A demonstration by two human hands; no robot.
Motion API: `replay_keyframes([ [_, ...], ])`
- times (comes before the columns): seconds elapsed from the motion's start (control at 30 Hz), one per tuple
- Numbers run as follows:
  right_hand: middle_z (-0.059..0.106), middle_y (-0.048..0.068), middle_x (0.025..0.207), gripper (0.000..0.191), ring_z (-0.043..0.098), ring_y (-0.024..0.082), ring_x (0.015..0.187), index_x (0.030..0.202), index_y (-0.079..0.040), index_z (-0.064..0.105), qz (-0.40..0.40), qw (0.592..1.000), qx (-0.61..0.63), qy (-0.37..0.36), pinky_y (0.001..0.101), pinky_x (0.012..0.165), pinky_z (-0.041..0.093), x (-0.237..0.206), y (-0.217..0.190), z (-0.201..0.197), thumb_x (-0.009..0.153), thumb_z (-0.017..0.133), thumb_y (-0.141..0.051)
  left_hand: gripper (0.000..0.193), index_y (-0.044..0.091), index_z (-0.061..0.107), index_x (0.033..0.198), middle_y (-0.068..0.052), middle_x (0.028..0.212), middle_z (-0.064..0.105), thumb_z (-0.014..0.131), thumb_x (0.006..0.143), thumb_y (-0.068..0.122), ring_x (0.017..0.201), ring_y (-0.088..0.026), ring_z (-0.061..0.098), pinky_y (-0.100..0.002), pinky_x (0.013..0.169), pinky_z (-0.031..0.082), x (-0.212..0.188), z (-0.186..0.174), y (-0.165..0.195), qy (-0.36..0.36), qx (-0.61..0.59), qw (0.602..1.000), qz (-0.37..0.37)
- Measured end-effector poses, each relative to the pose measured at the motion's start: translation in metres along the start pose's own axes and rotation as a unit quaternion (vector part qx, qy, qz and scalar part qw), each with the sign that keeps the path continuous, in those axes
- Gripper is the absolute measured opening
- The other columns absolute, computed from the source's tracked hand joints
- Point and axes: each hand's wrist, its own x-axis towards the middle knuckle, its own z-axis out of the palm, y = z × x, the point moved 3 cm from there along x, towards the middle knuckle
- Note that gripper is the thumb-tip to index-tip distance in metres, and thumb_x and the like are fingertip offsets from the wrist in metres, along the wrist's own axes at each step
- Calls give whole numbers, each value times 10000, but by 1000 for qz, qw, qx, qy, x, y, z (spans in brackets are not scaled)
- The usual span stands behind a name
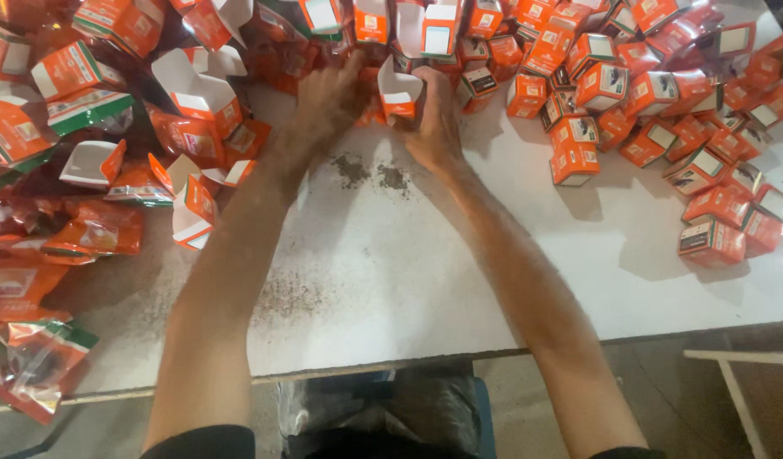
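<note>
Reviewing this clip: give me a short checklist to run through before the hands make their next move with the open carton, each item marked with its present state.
1. Open carton held between both hands: ok, the right hand is against its side.
2. Left hand grip on the carton: cannot tell, its fingers are buried among pouches.
3. Carton mouth facing up and flap open: ok.
4. Carton empty inside: cannot tell, the interior is hidden.
5. Bare space on the white table near the person: ok, apart from dark crumbs.
6. Closed boxes kept apart from the pouches: ok, boxes lie right, pouches left.
</note>
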Motion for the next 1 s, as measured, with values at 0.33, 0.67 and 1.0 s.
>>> replay_keyframes([
  [0.33, 582, 222, 1295, 889, 615, 399, 1157, 1430, -74, 378, 31, 997, 17, -70, 475, 955, 512, -78, -1, -47, 740, 923, -203, 381, 50, 483, 1238, -149, 1116, 657, 734, 952, 25, 986, -313, 683, -412, 860, 555, -92, -35, 7, 238, -279, 930, 2],
  [0.67, 589, 171, 1184, 596, 648, 328, 990, 1294, -28, 486, 35, 983, 9, -178, 422, 782, 565, -149, -40, -57, 844, 843, -184, 475, 45, 449, 1173, -238, 1332, 578, 807, 870, -36, 1143, -322, 685, -411, 905, 601, -205, -60, 98, 231, -369, 873, 218],
  [1.0, 643, 75, 835, 555, 657, 210, 707, 1188, -49, 532, 128, 971, 82, -182, 347, 665, 541, -145, -54, -54, 789, 891, -189, 700, -86, 538, 1351, -238, 1275, 632, 824, 754, 141, 1412, -474, 499, -694, 1227, 279, -193, -36, 109, 119, -180, 951, 223],
])
